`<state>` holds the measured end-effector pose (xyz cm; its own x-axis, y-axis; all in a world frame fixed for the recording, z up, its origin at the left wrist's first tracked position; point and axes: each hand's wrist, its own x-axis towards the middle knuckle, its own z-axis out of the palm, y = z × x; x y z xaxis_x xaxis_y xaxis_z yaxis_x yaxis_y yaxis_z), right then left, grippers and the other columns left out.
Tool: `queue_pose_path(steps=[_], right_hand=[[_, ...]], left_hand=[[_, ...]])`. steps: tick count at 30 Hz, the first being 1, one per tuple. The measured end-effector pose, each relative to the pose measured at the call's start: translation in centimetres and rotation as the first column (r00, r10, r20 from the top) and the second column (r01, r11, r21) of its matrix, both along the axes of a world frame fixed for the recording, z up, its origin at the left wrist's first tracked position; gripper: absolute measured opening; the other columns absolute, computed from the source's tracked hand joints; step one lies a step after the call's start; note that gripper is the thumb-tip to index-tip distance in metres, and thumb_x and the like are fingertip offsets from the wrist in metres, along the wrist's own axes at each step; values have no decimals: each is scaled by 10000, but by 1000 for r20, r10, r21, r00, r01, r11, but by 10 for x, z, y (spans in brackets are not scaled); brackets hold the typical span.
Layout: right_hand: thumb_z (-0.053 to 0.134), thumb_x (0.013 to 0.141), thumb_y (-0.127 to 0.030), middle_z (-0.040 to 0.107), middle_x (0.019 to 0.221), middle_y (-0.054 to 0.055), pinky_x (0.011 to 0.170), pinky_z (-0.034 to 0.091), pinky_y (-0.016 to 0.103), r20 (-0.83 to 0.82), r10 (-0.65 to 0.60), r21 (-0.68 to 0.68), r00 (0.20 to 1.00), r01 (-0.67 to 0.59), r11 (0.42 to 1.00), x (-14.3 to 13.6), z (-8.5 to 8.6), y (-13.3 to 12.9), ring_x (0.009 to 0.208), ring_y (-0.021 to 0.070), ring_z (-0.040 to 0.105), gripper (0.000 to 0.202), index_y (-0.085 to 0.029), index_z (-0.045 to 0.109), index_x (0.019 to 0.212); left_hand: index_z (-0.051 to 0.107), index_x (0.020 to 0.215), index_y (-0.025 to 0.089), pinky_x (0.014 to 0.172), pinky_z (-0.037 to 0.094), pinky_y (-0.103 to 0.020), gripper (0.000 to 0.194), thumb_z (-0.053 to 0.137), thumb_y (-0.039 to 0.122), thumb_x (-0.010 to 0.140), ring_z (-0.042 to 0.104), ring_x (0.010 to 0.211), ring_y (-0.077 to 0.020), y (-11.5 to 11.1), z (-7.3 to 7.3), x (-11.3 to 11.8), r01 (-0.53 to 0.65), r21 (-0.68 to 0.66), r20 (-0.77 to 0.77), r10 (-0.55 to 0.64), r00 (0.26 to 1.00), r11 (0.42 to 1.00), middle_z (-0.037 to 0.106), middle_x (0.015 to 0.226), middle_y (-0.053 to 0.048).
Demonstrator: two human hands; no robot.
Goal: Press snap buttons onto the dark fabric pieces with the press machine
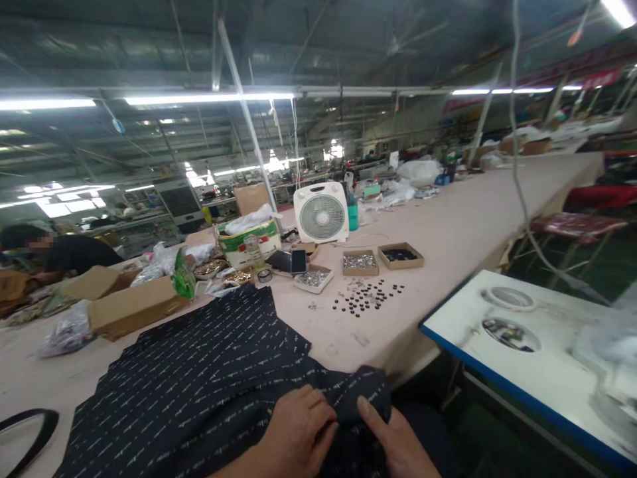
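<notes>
A dark fabric (199, 362) with rows of small white print lies across the near table and bunches up at its front edge. My left hand (301, 425) is closed on this cloth, fingers curled, knuckles up. Just to its right, my right hand (395, 435) grips the same cloth near its right end, thumb on top and the other fingers hidden beneath. Between the two hands the material is folded and raised. Beyond it, small black snap-like pieces (365, 297) are scattered on the tabletop.
Small boxes of metal pieces (360, 261) and black pieces (401, 255) stand past the cloth. A white box fan (322, 214) is behind them. Cardboard boxes (137, 309) sit at left, where a person (74, 252) bends over. A white machine table (497, 358) adjoins at right.
</notes>
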<state>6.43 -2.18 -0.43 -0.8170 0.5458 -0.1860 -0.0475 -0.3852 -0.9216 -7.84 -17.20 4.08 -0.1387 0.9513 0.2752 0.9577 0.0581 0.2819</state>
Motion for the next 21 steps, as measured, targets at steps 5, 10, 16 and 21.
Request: queue_pose_path(steps=[5,10,16,21], right_hand=[[805,739,-537,810,961,105,904,571,454,21,-87,30,996,87,996,22,24,10,913,331,737,438,-158,798,959],[827,737,-490,815,944,106,881,593,478,100,-116,11,988,115,993,79,34,41,910,341,748,412,-166,801,991],[836,737,-470,814,986,87,879,604,460,173,-312,86,934,302,950,136,27,67,913,321,750,390,-188,786,1002],[746,792,-553,776,1136,117,926,584,507,278,-549,445,788,401,801,166,29,74,1047,361,717,547,-194,702,1203]], left_hand=[[500,1368,235,1094,440,-464,585,700,447,860,493,1288,-282,24,14,-11,71,119,92,-82,992,990,524,1406,-133],[353,1520,184,1186,333,-515,1072,782,691,678,427,1388,-347,69,28,-49,161,-200,263,-105,959,966,438,1522,-182],[638,1263,211,837,496,-352,621,777,530,748,644,940,-264,107,36,-26,399,-483,288,-289,913,780,696,1030,-71],[651,1008,186,890,454,-324,198,518,324,959,609,981,-211,119,46,-3,481,-319,348,-372,861,817,657,1045,-66]])
